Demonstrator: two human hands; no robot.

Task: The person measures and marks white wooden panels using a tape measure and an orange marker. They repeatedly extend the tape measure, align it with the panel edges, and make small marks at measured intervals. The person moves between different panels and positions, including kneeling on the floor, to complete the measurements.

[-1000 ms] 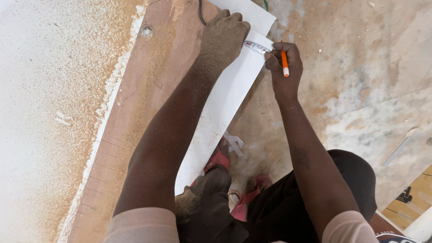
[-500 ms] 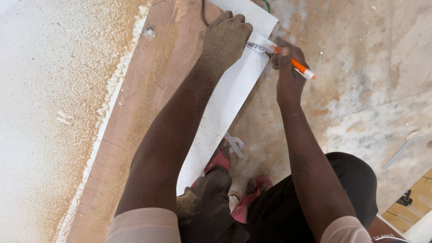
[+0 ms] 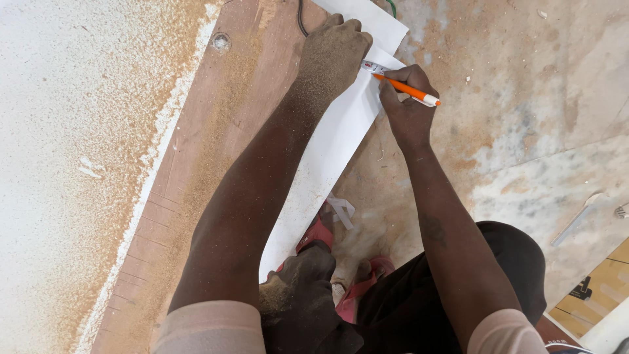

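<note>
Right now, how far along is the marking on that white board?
Done: the white board lies on the brown plank, pinned by the left hand, with a tape measure across it. In hand: the right hand holds an orange pencil at the tape. Left: no pencil line shows yet.

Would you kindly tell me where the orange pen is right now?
In the head view the orange pen is at upper centre, held in the right hand, its tip on the tape measure over the white board, beside the left hand.
</note>
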